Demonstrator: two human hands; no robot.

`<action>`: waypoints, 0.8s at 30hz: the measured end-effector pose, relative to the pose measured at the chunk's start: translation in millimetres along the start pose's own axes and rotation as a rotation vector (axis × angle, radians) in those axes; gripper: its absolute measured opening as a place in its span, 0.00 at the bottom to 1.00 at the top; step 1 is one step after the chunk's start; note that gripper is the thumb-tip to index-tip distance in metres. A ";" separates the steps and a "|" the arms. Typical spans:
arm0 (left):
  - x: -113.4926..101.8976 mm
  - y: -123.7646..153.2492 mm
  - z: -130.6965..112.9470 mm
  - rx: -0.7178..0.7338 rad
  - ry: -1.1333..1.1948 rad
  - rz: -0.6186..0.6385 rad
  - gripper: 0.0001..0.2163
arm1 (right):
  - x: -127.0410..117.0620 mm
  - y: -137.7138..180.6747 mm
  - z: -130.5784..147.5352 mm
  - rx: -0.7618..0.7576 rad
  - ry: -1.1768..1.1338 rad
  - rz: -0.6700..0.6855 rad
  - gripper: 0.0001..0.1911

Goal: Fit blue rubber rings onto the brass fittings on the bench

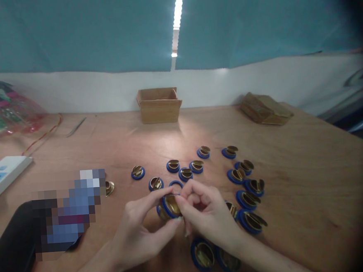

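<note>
Between my hands is a round gold metal piece with a blue ring [171, 206], tilted up off the table. My left hand [138, 226] holds it from the left, thumb below and fingers above. With thumb and forefinger pinched together, my right hand [207, 217] grips its right edge. Just beyond my fingertips a blue ring [176, 184] is partly hidden. Several like pieces lie around them, such as a gold piece in a blue ring [186, 174] with a raised flap. Another gold-and-blue piece [202, 254] lies near my right wrist.
A small open cardboard box [160, 111] stands at the back, with a brown carton [265, 108] to its right. On the left are a white power strip [7, 175], a black case [13, 247], a lone gold piece [109, 188] and plastic-wrapped items [8, 108].
</note>
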State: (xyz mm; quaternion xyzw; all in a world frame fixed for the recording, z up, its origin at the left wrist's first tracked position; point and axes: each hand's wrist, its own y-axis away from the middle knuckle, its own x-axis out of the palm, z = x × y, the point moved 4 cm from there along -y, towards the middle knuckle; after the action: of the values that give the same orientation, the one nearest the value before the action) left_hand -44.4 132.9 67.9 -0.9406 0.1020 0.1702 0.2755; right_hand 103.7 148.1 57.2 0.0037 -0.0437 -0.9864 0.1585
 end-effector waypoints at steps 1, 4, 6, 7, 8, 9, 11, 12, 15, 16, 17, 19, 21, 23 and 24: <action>-0.5 -0.7 -0.1 -0.007 0.009 0.006 0.23 | -0.6 0.5 1.8 -0.025 0.030 -0.003 0.11; -0.8 -0.9 1.0 -0.037 0.038 0.022 0.24 | -2.3 2.0 5.5 -0.082 0.095 0.013 0.09; 0.3 0.4 3.0 -0.071 0.051 0.038 0.25 | -4.1 2.8 8.8 -0.152 0.161 0.017 0.07; 1.1 1.4 4.5 -0.093 0.062 0.043 0.25 | -5.1 3.4 11.6 -0.210 0.216 0.011 0.06; 1.7 2.4 6.2 -0.118 0.077 0.041 0.25 | -5.7 4.4 14.9 -0.280 0.282 0.003 0.05; 2.0 3.4 8.0 -0.139 0.097 0.033 0.25 | -5.6 5.7 18.2 -0.351 0.350 0.002 0.05; 2.1 4.8 10.9 -0.164 0.137 0.005 0.25 | -3.1 9.1 23.4 -0.481 0.469 0.033 0.04; 1.8 5.2 12.0 -0.166 0.146 -0.009 0.25 | -1.2 11.0 24.9 -0.537 0.516 0.055 0.05; 1.5 5.8 13.2 -0.131 0.112 -0.008 0.24 | 3.0 15.0 24.9 -0.673 0.619 0.078 0.05; 1.2 5.8 13.0 -0.111 0.087 -0.009 0.23 | 3.4 15.6 24.0 -0.707 0.643 0.059 0.05; 0.7 5.8 12.8 -0.090 0.060 -0.014 0.23 | 3.5 15.8 23.0 -0.728 0.659 0.039 0.05; 0.0 5.4 11.9 -0.050 0.010 -0.027 0.21 | 3.4 15.5 21.0 -0.732 0.669 0.015 0.05; -0.3 4.3 9.6 -0.005 -0.031 -0.034 0.21 | 3.3 14.8 20.3 -0.692 0.674 0.014 0.04; -0.5 2.8 5.9 0.048 -0.078 -0.039 0.21 | 3.1 13.6 20.2 -0.598 0.642 0.047 0.04; -0.8 2.2 3.9 0.075 -0.104 -0.044 0.21 | 2.8 12.5 19.7 -0.521 0.589 0.075 0.04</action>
State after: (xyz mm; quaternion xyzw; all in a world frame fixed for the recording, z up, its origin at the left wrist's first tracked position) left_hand -46.8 133.3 64.0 -0.9215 0.0732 0.2088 0.3192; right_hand 104.6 137.1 77.9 0.2445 0.2551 -0.9147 0.1960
